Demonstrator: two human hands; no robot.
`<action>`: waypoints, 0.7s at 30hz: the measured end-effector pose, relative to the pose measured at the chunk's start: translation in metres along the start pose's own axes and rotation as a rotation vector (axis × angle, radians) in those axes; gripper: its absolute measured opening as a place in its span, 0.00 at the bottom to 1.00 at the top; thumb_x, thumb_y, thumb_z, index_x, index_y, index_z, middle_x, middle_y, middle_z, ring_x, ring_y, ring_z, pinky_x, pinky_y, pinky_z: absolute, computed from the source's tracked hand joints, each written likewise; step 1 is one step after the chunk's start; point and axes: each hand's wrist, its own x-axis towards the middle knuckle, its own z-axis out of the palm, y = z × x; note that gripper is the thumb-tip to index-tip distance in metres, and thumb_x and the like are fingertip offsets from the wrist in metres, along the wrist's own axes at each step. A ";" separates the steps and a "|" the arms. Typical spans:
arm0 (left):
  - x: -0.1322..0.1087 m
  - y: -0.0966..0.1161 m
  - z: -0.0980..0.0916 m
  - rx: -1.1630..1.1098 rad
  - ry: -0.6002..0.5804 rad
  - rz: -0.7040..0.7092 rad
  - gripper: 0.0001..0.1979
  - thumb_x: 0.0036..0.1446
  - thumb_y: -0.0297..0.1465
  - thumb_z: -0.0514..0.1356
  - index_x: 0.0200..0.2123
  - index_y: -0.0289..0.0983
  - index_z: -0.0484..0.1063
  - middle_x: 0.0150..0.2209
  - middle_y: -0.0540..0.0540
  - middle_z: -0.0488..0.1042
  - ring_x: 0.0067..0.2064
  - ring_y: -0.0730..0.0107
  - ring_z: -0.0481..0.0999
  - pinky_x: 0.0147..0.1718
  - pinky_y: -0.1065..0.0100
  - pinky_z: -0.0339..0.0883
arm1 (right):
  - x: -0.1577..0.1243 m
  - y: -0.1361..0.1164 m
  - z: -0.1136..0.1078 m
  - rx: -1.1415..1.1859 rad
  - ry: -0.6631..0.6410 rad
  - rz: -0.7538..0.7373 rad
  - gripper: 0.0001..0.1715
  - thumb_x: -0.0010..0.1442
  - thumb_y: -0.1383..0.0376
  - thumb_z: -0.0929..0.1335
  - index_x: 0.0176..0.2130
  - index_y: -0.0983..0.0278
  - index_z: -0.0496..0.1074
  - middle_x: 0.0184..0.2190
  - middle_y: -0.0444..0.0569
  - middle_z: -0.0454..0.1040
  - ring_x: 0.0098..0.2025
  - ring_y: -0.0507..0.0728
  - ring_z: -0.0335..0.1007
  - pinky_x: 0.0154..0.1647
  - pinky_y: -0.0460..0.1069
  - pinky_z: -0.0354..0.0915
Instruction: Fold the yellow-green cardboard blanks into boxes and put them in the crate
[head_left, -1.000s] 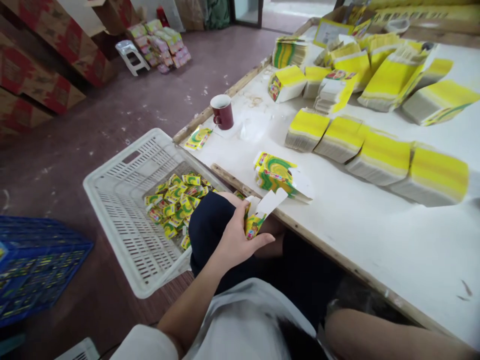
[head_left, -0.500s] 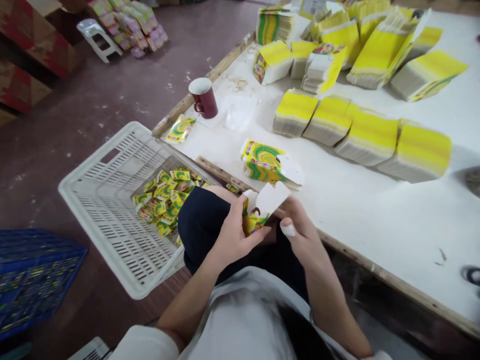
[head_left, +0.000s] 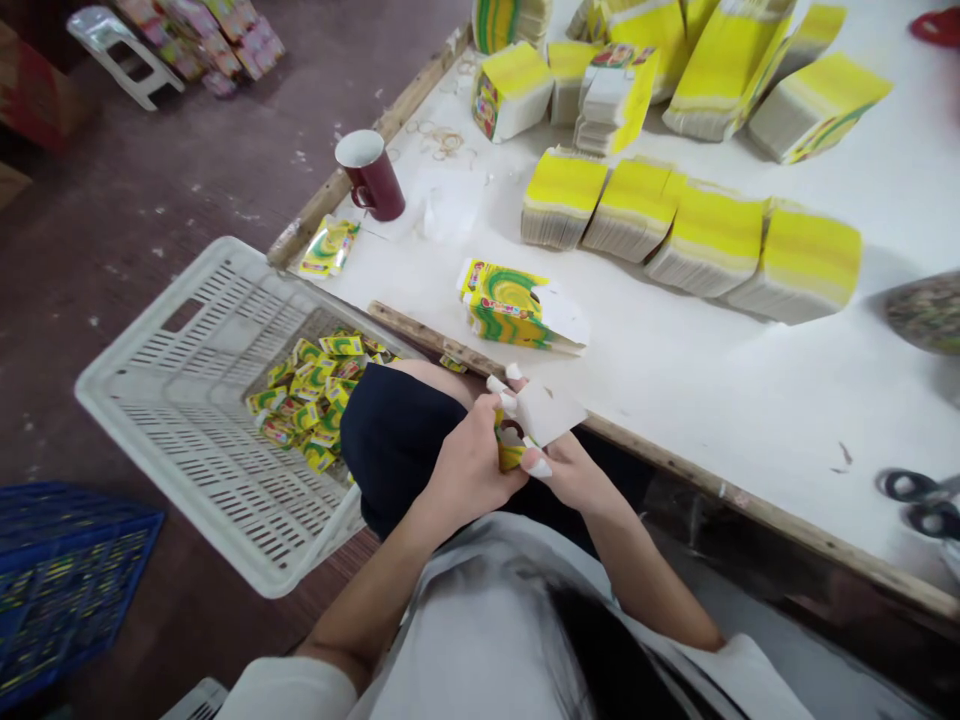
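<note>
Over my lap, at the table's edge, my left hand (head_left: 472, 455) grips a small yellow-green carton (head_left: 551, 408) from its left side. Its white inner flap stands up toward the table. My right hand (head_left: 570, 470) holds the same carton from the right, with a white-wrapped thumb at its near edge. White wraps also cover some fingertips by the far edge. Just beyond, another yellow-green carton (head_left: 506, 305) lies on the table with its white flap toward the right. To the left, a white plastic crate (head_left: 172, 400) contains many small yellow packets (head_left: 311, 400).
On the white table (head_left: 712, 390) stand several stacks of flat yellow cartons (head_left: 690, 230). A maroon mug (head_left: 382, 190) and a yellow packet (head_left: 330, 246) sit near the left edge. Scissors (head_left: 926, 500) lie at right. A blue crate (head_left: 75, 580) is on the floor.
My right hand has moved in, its thumb now pressing the carton's near edge. The carton's flap has tilted. The whole view has shifted, showing more of the table's right side.
</note>
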 end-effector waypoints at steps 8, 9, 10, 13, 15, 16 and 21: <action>0.004 -0.006 -0.009 0.244 0.194 0.110 0.35 0.47 0.24 0.65 0.59 0.37 0.57 0.57 0.33 0.69 0.60 0.44 0.71 0.55 0.45 0.69 | 0.000 0.006 -0.005 -0.530 0.320 -0.328 0.32 0.72 0.65 0.60 0.72 0.54 0.54 0.68 0.54 0.66 0.67 0.63 0.66 0.68 0.61 0.64; 0.002 -0.007 -0.014 0.268 0.184 0.094 0.32 0.48 0.25 0.66 0.57 0.38 0.61 0.54 0.36 0.73 0.57 0.46 0.74 0.53 0.47 0.70 | 0.001 0.006 -0.006 -0.570 0.320 -0.365 0.34 0.72 0.63 0.61 0.73 0.55 0.51 0.69 0.56 0.64 0.69 0.64 0.63 0.68 0.62 0.64; 0.001 -0.009 -0.020 0.272 0.166 0.087 0.29 0.48 0.26 0.66 0.54 0.38 0.64 0.50 0.38 0.75 0.53 0.48 0.76 0.51 0.49 0.72 | 0.001 0.006 -0.008 -0.623 0.273 -0.395 0.36 0.71 0.62 0.63 0.73 0.55 0.50 0.70 0.57 0.61 0.71 0.66 0.58 0.68 0.63 0.63; -0.005 -0.012 -0.040 0.212 0.163 0.133 0.26 0.47 0.30 0.70 0.51 0.38 0.69 0.45 0.41 0.79 0.47 0.53 0.79 0.48 0.55 0.74 | 0.001 0.001 -0.015 -0.757 0.009 -0.406 0.39 0.69 0.59 0.66 0.73 0.57 0.51 0.74 0.61 0.50 0.75 0.69 0.48 0.67 0.64 0.64; -0.008 -0.014 -0.051 0.174 0.161 0.152 0.27 0.46 0.32 0.71 0.51 0.37 0.71 0.46 0.41 0.80 0.47 0.53 0.80 0.49 0.56 0.74 | 0.002 -0.006 -0.022 -0.767 -0.102 -0.388 0.32 0.70 0.61 0.65 0.70 0.56 0.57 0.74 0.61 0.49 0.73 0.68 0.53 0.63 0.62 0.68; -0.009 -0.014 -0.055 0.148 0.147 0.152 0.28 0.46 0.33 0.72 0.51 0.37 0.71 0.46 0.41 0.80 0.47 0.54 0.80 0.49 0.56 0.74 | 0.003 -0.010 -0.026 -0.752 -0.139 -0.391 0.28 0.70 0.61 0.65 0.67 0.56 0.62 0.73 0.61 0.52 0.72 0.67 0.57 0.62 0.60 0.69; -0.007 -0.012 -0.058 0.095 0.139 0.165 0.29 0.46 0.38 0.73 0.52 0.37 0.72 0.46 0.40 0.81 0.46 0.55 0.82 0.48 0.58 0.76 | 0.010 -0.023 -0.031 -0.646 -0.223 -0.386 0.15 0.67 0.61 0.68 0.53 0.59 0.70 0.64 0.61 0.63 0.66 0.66 0.64 0.62 0.61 0.68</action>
